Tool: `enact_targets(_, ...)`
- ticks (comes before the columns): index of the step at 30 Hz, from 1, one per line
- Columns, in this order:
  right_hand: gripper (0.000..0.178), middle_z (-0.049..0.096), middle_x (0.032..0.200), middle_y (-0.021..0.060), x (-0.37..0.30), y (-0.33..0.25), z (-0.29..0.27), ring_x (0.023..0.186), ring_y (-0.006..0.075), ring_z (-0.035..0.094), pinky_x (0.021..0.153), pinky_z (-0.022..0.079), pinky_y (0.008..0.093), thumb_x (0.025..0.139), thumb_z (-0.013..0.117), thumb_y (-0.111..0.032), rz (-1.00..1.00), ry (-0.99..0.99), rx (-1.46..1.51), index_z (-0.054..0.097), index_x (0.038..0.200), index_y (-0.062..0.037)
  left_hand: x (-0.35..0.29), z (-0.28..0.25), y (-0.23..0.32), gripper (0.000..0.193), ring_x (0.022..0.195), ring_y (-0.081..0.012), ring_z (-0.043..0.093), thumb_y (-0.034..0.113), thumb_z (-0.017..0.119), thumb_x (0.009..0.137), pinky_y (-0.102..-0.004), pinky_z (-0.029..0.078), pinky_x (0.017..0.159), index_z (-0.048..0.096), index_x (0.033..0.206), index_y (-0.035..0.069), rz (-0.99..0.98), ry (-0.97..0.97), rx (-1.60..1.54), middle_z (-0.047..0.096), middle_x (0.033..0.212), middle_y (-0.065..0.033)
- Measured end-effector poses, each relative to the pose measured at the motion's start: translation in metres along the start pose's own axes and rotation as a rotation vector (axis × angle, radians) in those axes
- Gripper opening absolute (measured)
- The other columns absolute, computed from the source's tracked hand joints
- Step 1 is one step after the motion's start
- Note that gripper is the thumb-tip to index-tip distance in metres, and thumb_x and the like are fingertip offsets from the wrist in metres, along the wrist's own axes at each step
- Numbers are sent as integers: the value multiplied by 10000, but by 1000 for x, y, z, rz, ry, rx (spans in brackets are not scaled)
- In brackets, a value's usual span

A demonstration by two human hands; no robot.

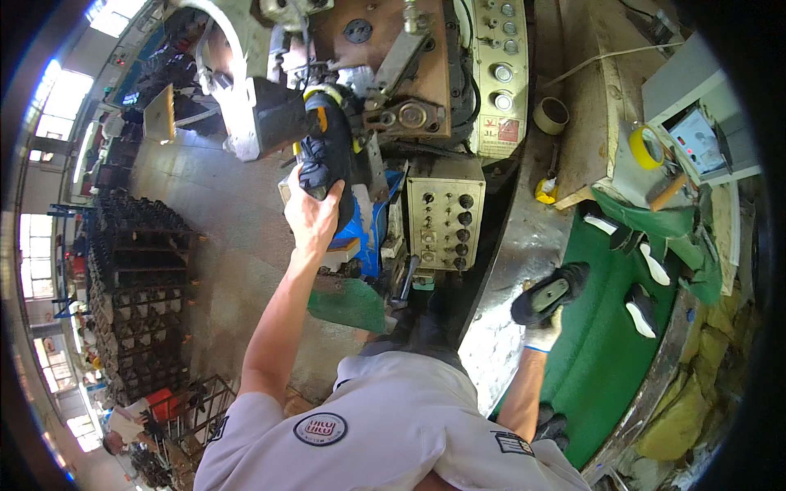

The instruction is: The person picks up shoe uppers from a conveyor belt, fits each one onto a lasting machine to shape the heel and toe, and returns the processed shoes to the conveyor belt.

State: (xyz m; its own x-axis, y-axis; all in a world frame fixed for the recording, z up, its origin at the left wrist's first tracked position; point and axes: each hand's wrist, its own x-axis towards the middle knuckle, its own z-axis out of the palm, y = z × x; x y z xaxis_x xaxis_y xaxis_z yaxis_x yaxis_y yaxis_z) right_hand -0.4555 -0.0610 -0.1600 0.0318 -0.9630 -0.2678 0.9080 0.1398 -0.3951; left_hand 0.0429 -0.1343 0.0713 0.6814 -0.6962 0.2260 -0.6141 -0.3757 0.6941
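Note:
My bare left hand is closed on one end of a black shoe upper. The upper's far end sits at the clamping parts of a machine, beside a yellow-edged piece. In a white glove with a blue cuff, my right hand grips a second black shoe from below. That shoe is tilted over the metal edge of the green belt, with a greyish-green oval part showing on it. My right fingertips are partly hidden by the shoe.
A control box with black knobs stands between my hands. Several white-soled black shoes lie on the green belt. Yellow tape rests on the bench at right. Shoe racks line the left, with another person at lower left.

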Motion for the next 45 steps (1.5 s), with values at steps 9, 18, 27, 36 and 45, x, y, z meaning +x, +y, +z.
enact_targets(9, 525, 674, 1087, 125, -18, 105, 203, 904, 224, 690, 775, 584, 367, 903, 669, -395, 274, 39, -201, 585, 1259, -19, 33, -76, -81, 627, 1175, -305, 639, 78, 734, 767, -356, 474, 1029, 556, 1366, 25, 51, -687, 22, 655, 1270, -200)
enact_targets(18, 418, 668, 1165, 96, 12, 213, 366, 991, 183, 674, 890, 554, 343, 960, 607, -207, 442, -175, -379, 558, 1328, -14, 63, -17, -62, 350, 797, -110, 658, 215, 691, 941, -276, 580, 716, 667, 1217, 2, -325, -909, -1028, 706, 979, -69)
enact_targets(27, 557, 600, 1334, 102, 59, 265, 384, 1163, 167, 564, 1025, 423, 296, 945, 639, -208, 191, -182, -593, 500, 1427, 36, 124, -9, -68, 166, 602, -89, 610, 149, 767, 862, -254, 575, 548, 706, 916, 4, -374, -624, -937, 630, 716, -16)
enact_targets(36, 450, 629, 1278, 79, 102, 321, 388, 1111, 151, 599, 988, 467, 285, 986, 610, -137, 15, -134, -531, 535, 1402, 19, 130, 3, -64, 406, 770, -109, 654, 54, 782, 812, -232, 523, 676, 678, 1200, -7, -315, -347, -965, 720, 996, -70)
enact_targets(45, 398, 696, 1078, 52, 105, 329, 381, 945, 114, 621, 871, 493, 247, 951, 684, -189, 27, -35, -608, 640, 1270, 45, 62, 7, -77, 395, 933, -163, 656, 352, 465, 1061, -328, 531, 851, 554, 1318, 66, -624, -542, -1173, 669, 1121, -50)
